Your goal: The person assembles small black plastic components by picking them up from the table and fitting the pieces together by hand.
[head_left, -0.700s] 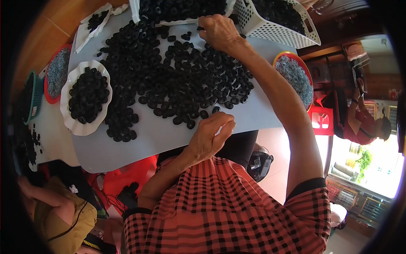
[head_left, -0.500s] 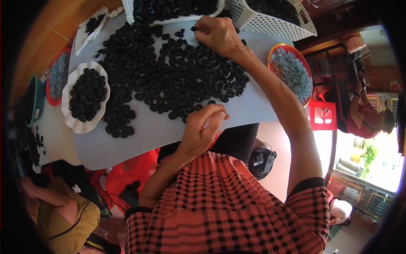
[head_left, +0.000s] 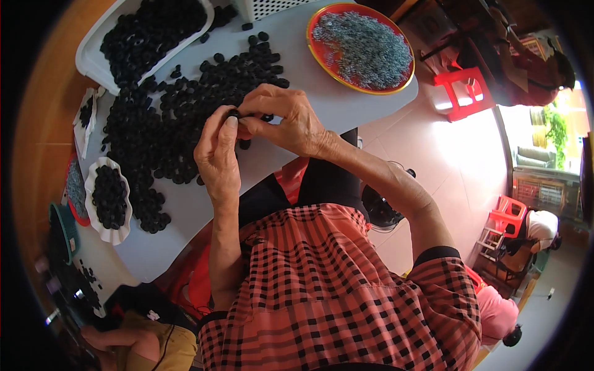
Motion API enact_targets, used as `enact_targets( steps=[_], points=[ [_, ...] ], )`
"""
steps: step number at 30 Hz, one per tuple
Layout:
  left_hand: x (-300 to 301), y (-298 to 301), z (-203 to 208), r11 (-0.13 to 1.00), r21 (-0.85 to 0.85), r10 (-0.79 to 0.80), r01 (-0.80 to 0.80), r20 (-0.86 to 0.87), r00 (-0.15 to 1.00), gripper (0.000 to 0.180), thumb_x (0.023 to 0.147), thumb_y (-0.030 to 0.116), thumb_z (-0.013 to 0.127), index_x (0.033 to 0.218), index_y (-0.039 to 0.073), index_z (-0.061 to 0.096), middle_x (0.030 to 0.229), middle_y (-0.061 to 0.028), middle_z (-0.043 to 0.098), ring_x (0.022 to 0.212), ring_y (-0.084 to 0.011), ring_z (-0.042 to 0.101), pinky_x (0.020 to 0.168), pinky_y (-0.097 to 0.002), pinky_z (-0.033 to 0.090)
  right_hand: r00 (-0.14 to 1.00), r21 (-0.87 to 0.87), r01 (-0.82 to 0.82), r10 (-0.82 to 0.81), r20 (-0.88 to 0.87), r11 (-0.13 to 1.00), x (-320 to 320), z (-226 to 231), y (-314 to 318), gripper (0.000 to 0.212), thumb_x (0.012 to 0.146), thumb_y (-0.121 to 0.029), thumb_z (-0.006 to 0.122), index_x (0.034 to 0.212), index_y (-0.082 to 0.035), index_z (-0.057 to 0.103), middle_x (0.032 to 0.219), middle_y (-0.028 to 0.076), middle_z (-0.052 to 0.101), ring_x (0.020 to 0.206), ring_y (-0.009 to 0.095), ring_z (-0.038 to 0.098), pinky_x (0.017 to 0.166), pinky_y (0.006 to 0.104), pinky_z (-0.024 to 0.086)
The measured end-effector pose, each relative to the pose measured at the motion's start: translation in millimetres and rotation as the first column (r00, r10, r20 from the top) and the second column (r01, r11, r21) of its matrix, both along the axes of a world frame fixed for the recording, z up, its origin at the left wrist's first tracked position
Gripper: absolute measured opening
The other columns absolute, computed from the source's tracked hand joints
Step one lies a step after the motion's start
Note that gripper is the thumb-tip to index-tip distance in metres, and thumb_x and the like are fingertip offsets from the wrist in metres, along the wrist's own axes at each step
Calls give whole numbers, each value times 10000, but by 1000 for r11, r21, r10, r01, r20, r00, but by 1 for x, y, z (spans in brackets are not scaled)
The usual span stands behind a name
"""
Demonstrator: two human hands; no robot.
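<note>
My left hand is closed, pinching a small round black part between thumb and fingers. My right hand meets it from the right, its thumb and fingertips closed against that part. Whatever else its fingertips may hold is hidden. Both hands are raised over the near side of a pale grey table. Beyond and left of them spreads a loose heap of similar black parts, some ring-shaped.
A white tray of black parts stands at the far left, near a white perforated basket. A red bowl holds silvery pieces. At left are a scalloped white dish and a green basket. Other people sit nearby.
My right hand has come back from the far side of the heap to meet my left hand, which has moved left and forward. The view has shifted right.
</note>
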State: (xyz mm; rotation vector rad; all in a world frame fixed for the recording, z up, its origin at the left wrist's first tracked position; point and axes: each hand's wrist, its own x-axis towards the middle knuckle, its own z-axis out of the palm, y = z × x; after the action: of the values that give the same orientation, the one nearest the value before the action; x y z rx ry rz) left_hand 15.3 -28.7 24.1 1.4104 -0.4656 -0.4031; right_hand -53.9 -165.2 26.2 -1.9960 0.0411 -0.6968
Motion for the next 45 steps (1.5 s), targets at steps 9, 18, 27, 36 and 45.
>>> enact_targets(
  steps=[9, 18, 27, 36, 45],
  points=[
    [-17, -9, -7, 987, -44, -151, 153, 30, 988, 220, 936, 175, 580, 1056, -2, 628, 854, -55, 664, 757, -114, 604, 708, -246, 501, 962, -436, 256, -272, 26, 863, -42, 16, -81, 156, 792, -1, 650, 946, -8, 671, 823, 119, 656, 706, 204, 655, 651, 294, 532],
    [-33, -16, -14, 969, -38, -240, 242, 58, 969, 192, 935, 145, 570, 1052, 7, 633, 850, -67, 671, 743, -126, 626, 666, -260, 524, 942, -873, 64, -318, -107, 484, -40, 3, -140, 96, 832, -106, 654, 901, -79, 715, 910, 55, 668, 900, 171, 594, 788, 348, 400],
    [-37, -17, -15, 960, -25, -274, 278, 95, 957, 184, 934, 136, 570, 1055, 14, 636, 854, -71, 673, 749, -122, 631, 663, -256, 532, 924, -720, 155, -357, -136, 676, -42, 7, -150, 95, 811, -104, 677, 889, -60, 710, 811, 101, 697, 738, 203, 674, 729, 352, 540],
    [-38, -21, -12, 958, 0, -287, 288, 69, 955, 187, 928, 145, 578, 1049, 13, 635, 860, -72, 678, 747, -123, 630, 685, -258, 529, 944, -494, 278, -330, -20, 824, -39, 13, -144, 131, 793, -107, 667, 889, -35, 721, 778, 117, 704, 656, 193, 684, 662, 309, 570],
    [-28, -21, -11, 976, -33, -214, 214, 2, 977, 195, 924, 166, 599, 1050, 19, 623, 849, -50, 677, 758, -98, 602, 719, -241, 501, 920, -44, -135, 109, -377, 990, -27, 42, -73, 130, 857, -125, 642, 924, -35, 709, 788, 26, 684, 711, 58, 621, 638, 220, 505]
  ],
)
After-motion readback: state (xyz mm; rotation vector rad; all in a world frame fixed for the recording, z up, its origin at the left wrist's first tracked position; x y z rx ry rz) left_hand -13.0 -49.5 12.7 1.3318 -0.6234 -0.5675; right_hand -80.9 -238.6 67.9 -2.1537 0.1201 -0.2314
